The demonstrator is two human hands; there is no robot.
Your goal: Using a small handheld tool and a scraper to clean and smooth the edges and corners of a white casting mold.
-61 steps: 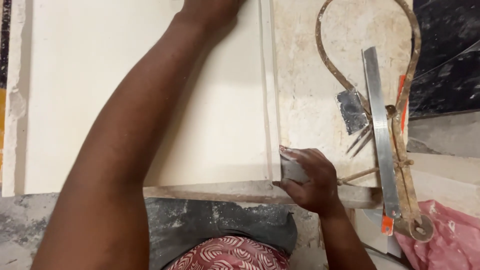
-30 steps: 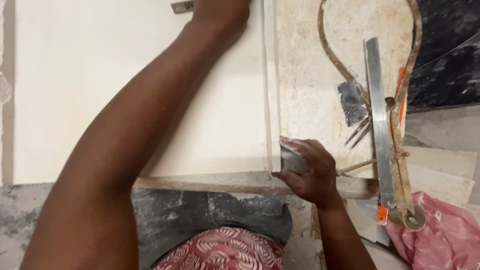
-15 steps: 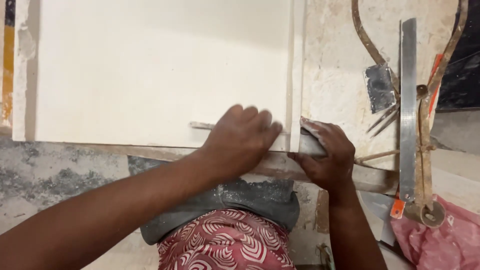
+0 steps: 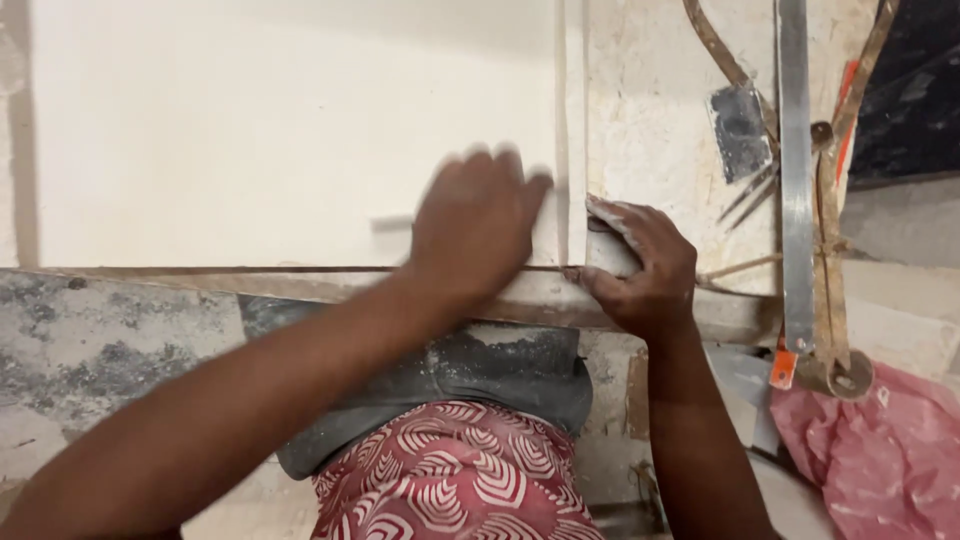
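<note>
Cream stone slab [image 4: 280, 140] flat on bench, narrow cut strip [image 4: 574, 130] just beside right edge. Judged heavy, rigid, brittle at edges; grip along sides. Left hand [image 4: 475, 225] blurred, spread flat on slab. Right hand [image 4: 640, 265] clasps small grey block [image 4: 610, 255] at corner.

The large slab [image 4: 280, 130] is a plain creamy white with no pattern, and the narrow strip [image 4: 574, 120] along its right edge is the same cream, while the rougher surface [image 4: 650, 110] to the right is a speckled, dusty beige. Near the body, the cloth [image 4: 450, 480] is red with white swirling leaf shapes, under a dark grey, dust-smeared sheet [image 4: 500, 370]. At the far right lie a silvery grey metal ruler [image 4: 795, 170] with an orange tip, rusty brown curved bars [image 4: 715, 45], and crumpled pink plastic [image 4: 880, 450]; the floor [image 4: 100, 340] on the left is mottled grey and white.
</note>
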